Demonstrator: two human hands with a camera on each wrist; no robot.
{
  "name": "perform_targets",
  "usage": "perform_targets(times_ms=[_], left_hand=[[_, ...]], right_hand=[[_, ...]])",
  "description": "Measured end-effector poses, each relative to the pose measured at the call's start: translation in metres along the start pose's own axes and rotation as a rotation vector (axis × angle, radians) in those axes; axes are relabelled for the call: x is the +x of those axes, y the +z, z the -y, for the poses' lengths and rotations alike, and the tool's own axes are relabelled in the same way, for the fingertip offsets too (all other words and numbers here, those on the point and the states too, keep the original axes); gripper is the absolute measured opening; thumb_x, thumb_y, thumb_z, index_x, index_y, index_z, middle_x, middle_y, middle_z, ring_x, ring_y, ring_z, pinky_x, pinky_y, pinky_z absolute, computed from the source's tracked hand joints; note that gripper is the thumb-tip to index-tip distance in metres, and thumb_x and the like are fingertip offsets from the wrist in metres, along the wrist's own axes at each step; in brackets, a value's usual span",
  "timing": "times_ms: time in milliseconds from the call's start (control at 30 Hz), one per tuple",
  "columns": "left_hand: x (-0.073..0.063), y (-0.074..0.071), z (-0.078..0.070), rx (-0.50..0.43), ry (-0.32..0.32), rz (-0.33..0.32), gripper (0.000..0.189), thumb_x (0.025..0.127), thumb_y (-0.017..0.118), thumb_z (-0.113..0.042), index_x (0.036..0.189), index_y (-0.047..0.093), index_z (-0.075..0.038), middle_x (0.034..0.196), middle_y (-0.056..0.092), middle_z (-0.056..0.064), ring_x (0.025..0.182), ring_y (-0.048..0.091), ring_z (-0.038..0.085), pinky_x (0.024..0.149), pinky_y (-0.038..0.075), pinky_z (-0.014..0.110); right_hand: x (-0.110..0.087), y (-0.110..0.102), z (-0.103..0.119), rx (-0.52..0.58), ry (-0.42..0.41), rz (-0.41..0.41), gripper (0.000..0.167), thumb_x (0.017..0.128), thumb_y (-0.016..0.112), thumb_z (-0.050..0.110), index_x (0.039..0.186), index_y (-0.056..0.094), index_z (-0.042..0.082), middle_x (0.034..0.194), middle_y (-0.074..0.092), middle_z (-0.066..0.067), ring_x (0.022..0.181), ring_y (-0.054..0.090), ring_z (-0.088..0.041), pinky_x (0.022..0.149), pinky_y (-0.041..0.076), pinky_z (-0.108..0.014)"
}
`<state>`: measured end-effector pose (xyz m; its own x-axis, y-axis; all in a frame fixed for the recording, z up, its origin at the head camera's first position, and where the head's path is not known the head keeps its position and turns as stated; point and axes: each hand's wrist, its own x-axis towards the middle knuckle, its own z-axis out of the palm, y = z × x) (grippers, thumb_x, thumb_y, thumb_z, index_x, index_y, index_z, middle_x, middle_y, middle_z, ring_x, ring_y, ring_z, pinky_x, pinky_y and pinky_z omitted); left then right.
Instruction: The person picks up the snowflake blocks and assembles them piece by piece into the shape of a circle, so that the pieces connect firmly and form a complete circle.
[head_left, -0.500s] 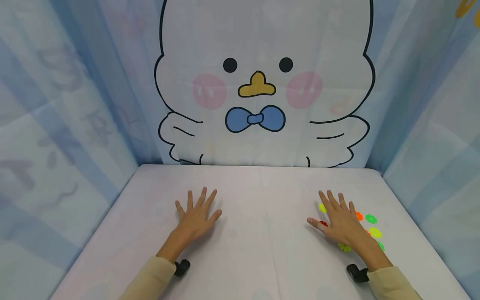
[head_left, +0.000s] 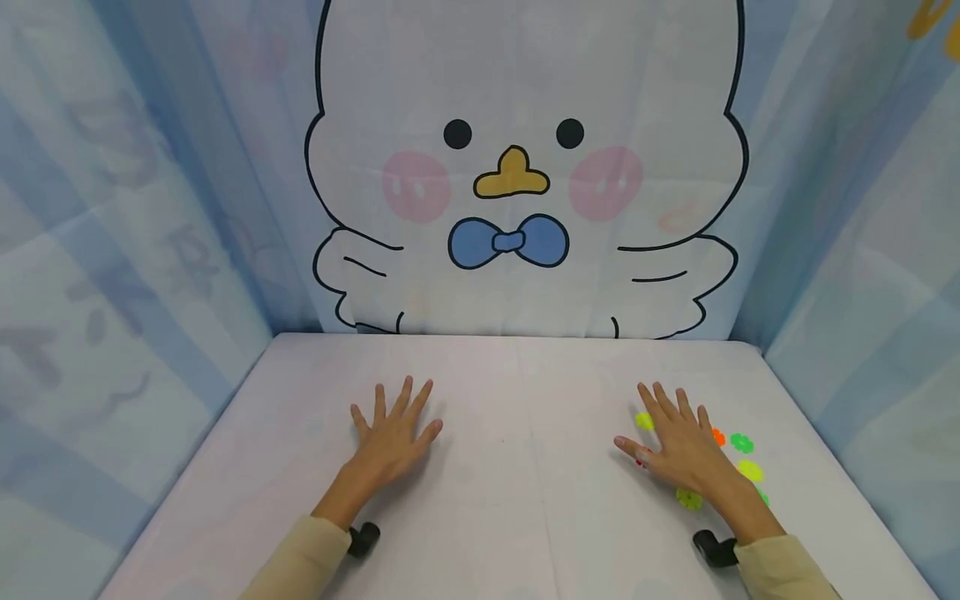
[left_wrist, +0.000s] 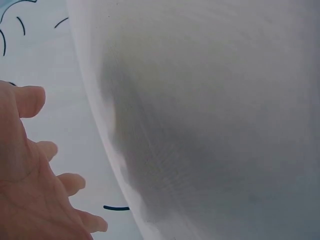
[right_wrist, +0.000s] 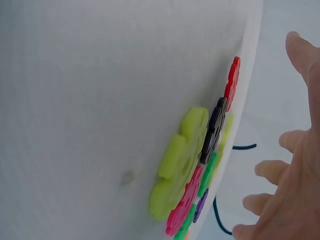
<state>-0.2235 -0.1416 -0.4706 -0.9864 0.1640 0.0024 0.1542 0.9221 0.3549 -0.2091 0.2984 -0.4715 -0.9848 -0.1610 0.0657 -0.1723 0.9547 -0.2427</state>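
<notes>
My left hand is held above the white tabletop with its fingers spread, holding nothing. Its palm shows at the edge of the left wrist view. Over on the right, my right hand hovers, fingers spread, above several flat flower-shaped plastic pieces and hides some of them. Around it show a yellow-green piece, a green piece and a yellow piece. In the right wrist view a red piece, a black piece and a pink piece lie flat, apart from the hand.
The white-covered table reaches back to a curtain printed with a cartoon bird. Blue-white curtains hang at both sides. A black wrist device sits below the left hand, another below the right.
Both hands keep nearly the same spread pose and place. The head view has tilted very slightly, so the backdrop and tabletop sit a little lower.
</notes>
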Motion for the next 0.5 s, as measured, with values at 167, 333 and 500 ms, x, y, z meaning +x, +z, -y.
perform_targets(times_ms=[167, 333, 500], left_hand=[[0.002, 0.001, -0.001, -0.005, 0.003, 0.006, 0.071, 0.109, 0.046, -0.055, 0.17, 0.023, -0.027, 0.179, 0.012, 0.015, 0.16, 0.002, 0.061, 0.118, -0.006, 0.089], [0.003, 0.002, -0.007, -0.016, 0.01, -0.004, 0.071, 0.109, 0.048, -0.053, 0.17, 0.025, -0.026, 0.178, 0.014, 0.016, 0.16, 0.004, 0.061, 0.119, -0.003, 0.088], [0.008, 0.006, -0.021, -0.038, 0.036, -0.025, 0.07, 0.108, 0.054, -0.046, 0.168, 0.032, -0.019, 0.175, 0.028, 0.017, 0.159, 0.019, 0.059, 0.12, 0.011, 0.086]], right_hand=[[0.001, -0.001, -0.002, 0.004, 0.002, 0.006, 0.108, 0.092, 0.064, 0.073, 0.167, 0.027, 0.007, 0.171, 0.023, -0.032, 0.155, 0.018, -0.065, 0.121, 0.012, -0.084], [0.001, -0.002, -0.006, 0.016, -0.001, 0.008, 0.108, 0.092, 0.064, 0.074, 0.168, 0.026, 0.007, 0.171, 0.023, -0.032, 0.155, 0.017, -0.065, 0.121, 0.012, -0.084], [0.002, -0.005, -0.01, 0.013, -0.019, -0.013, 0.104, 0.092, 0.068, 0.068, 0.164, 0.032, 0.003, 0.167, 0.031, -0.034, 0.152, 0.024, -0.065, 0.12, 0.02, -0.083]])
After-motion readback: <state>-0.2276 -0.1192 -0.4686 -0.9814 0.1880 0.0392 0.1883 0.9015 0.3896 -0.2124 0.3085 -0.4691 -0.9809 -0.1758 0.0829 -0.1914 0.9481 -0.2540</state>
